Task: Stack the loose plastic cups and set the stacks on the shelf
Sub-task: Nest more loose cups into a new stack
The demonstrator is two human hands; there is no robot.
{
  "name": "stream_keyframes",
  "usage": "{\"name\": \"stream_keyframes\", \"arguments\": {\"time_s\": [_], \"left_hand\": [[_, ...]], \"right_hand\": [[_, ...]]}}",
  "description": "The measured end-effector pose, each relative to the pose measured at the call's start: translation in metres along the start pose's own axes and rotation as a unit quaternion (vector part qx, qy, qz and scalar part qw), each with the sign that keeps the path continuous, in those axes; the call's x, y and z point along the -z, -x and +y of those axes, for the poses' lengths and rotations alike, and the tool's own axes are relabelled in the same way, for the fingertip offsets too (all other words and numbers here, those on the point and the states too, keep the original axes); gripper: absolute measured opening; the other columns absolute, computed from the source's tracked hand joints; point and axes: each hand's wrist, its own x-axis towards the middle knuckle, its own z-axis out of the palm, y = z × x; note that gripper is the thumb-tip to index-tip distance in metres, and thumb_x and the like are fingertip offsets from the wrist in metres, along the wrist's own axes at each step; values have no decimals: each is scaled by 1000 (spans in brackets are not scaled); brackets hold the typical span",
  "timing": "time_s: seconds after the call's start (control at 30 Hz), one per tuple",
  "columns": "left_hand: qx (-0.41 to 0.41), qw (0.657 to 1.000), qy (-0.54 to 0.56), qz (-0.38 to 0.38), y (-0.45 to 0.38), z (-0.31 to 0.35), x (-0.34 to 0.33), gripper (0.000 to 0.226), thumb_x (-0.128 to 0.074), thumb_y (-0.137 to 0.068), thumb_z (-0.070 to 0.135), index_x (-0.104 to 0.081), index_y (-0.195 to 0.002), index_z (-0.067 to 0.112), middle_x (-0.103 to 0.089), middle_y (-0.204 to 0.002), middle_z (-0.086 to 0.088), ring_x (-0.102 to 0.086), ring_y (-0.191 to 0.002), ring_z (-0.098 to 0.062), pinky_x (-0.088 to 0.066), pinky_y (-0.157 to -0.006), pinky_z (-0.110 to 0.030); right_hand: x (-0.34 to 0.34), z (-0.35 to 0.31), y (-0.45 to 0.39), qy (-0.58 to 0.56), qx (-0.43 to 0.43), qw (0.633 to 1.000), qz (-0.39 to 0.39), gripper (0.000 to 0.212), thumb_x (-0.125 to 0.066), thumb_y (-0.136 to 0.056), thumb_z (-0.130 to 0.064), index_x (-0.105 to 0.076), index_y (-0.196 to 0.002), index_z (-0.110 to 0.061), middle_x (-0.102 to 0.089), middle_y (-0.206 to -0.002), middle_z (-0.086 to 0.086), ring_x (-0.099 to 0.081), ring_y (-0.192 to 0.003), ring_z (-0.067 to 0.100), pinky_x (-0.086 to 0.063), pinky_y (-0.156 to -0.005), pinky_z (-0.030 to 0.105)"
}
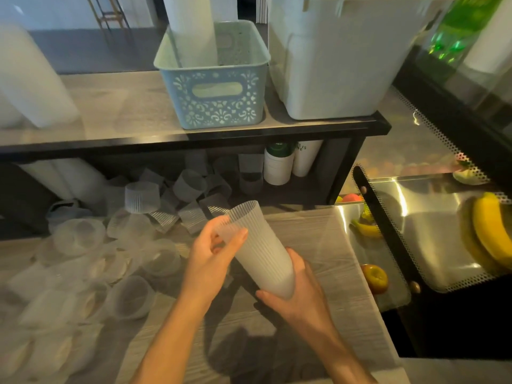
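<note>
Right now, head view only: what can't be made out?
- Cup count in the ribbed translucent plastic cup stack: nested walls merge.
- Stack base: hidden by right hand.
- Loose clear plastic cups at left: blurred.
- Pale blue perforated basket contents: hidden by its walls.

The stack of cups [260,250] lies tilted over the counter [318,245], between the left hand [213,259] and the right hand [299,289]. Left of the stack, loose cups [130,296] litter the counter. Behind the stack stands the shelf [194,134], carrying a basket [219,103] and, right of it, a bin [340,65]. Right of the stack, bananas [487,231] and an apple [375,278] lie in a display case [443,245].
</note>
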Motion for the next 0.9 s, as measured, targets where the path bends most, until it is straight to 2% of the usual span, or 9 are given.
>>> {"name": "stream_keyframes", "arguments": {"time_s": [0.1, 0.23, 0.37, 0.5, 0.63, 0.7, 0.73, 0.8, 0.9], "left_hand": [[-1, 1000, -14, -8, 6, -2, -1, 51, -70, -72, 51, -61, -119, 34, -68, -112, 16, -62, -104, -1, -46, -88, -24], [29, 998, 1, -58, 19, -3, -1, 44, -66, -81, 57, -61, -120, 38, -67, -114, 23, -59, -107, 7, -43, -92, -24], [50, 995, -55, -61, 23, -11, 5, 70, -61, -70, 72, -52, -132, 40, -65, -117, 22, -58, -107, 9, -45, -94, -24], [58, 995, -70, -30, 13, -16, 15, 52, -57, -82, 69, -55, -123, 38, -62, -111, 26, -55, -101, 18, -44, -94, -20], [57, 992, -93, 56, -26, -35, 27, 43, -64, -88, 50, -59, -122, 25, -67, -106, 8, -63, -98, -8, -44, -79, -21], [49, 985, -146, 78, -49, -44, 29, 42, -68, -87, 43, -59, -121, 20, -67, -100, 6, -62, -88, -8, -46, -76, -25], [33, 978, -190, 85, -60, -47, 28, 42, -68, -88, 40, -58, -122, 18, -66, -100, 5, -62, -87, -9, -48, -78, -30], [-23, 946, -309, 100, -80, -52, 26, 46, -68, -87, 39, -57, -123, 14, -63, -110, -2, -59, -99, -20, -47, -87, -37], [-82, 837, -528, 117, -106, -53, 24, 60, -65, -85, 45, -50, -135, 15, -52, -128, -7, -44, -120, -29, -36, -99, -42]], "right_hand": [[-3, -4, -1, -1, -2, 1000, 8, 99, -72, -53, -67, -25, -138, -45, -44, -121, -14, -51, -105, 7, -52, -85, 36], [-7, -5, -1, 8, 1, 1000, 15, 99, -73, -55, -66, -22, -138, -46, -43, -120, -14, -50, -105, 8, -50, -87, 33], [-13, 1, 3, 14, -1, 1000, 0, 102, -71, -58, -69, -18, -142, -45, -40, -121, -14, -47, -106, 7, -48, -87, 31], [-16, -1, 1, 18, -8, 1000, 8, 101, -69, -55, -69, -21, -140, -45, -43, -120, -14, -49, -103, 7, -46, -82, 28], [-16, -3, -9, 20, -14, 999, 22, 100, -76, -58, -61, -21, -140, -45, -41, -120, -15, -46, -104, 7, -48, -83, 31], [-16, -2, -14, 14, -16, 999, 29, 100, -79, -58, -60, -21, -138, -47, -39, -118, -18, -46, -106, 6, -51, -85, 33], [-16, -2, -16, 8, -16, 999, 29, 100, -80, -58, -59, -21, -138, -47, -38, -118, -19, -46, -107, 6, -51, -85, 33], [-16, -1, -20, 4, -17, 999, 31, 99, -80, -58, -59, -22, -137, -47, -38, -118, -19, -46, -107, 6, -52, -84, 32], [-16, 3, -24, 11, -14, 999, 34, 98, -78, -57, -61, -23, -137, -48, -39, -119, -20, -47, -107, 7, -53, -85, 34]]}}
